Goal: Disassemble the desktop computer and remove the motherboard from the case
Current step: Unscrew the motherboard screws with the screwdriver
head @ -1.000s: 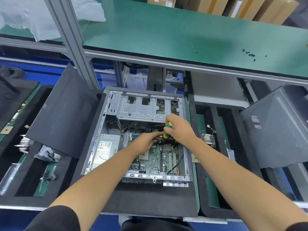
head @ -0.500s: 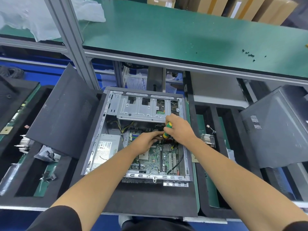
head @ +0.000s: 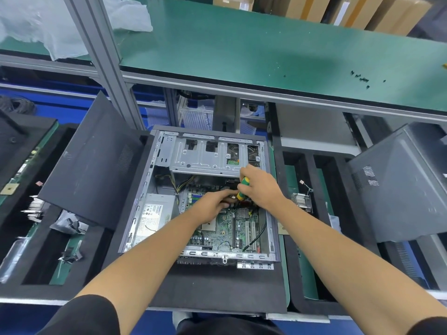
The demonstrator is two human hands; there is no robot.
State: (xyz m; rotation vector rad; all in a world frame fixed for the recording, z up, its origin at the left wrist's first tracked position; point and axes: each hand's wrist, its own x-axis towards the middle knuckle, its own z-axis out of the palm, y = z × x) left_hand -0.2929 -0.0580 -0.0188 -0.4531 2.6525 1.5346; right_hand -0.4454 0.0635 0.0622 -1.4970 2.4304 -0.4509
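A: Lying on its side on the bench, the case (head: 142, 206) has its open face up, presumably so every board screw can be reached from above. The removed side panel (head: 92, 165) leans just left of the case, out of the way.

B: And the motherboard (head: 229, 223)?

A: Inside the case, flat on its floor, in the half nearest the person and not yet lifted out. The power supply (head: 154, 213) sits in the case's left side; its label carries print too small to read.

B: The hands?

A: Both are in the middle of the case, over the board's far edge. The right hand (head: 262, 187) is wrapped round a green and yellow screwdriver (head: 243, 188), held nearly upright, likely to bear straight down on a screw. The left hand (head: 212, 204) has its fingers curled at the tool's tip, probably steadying it; whether it pinches anything I cannot tell.
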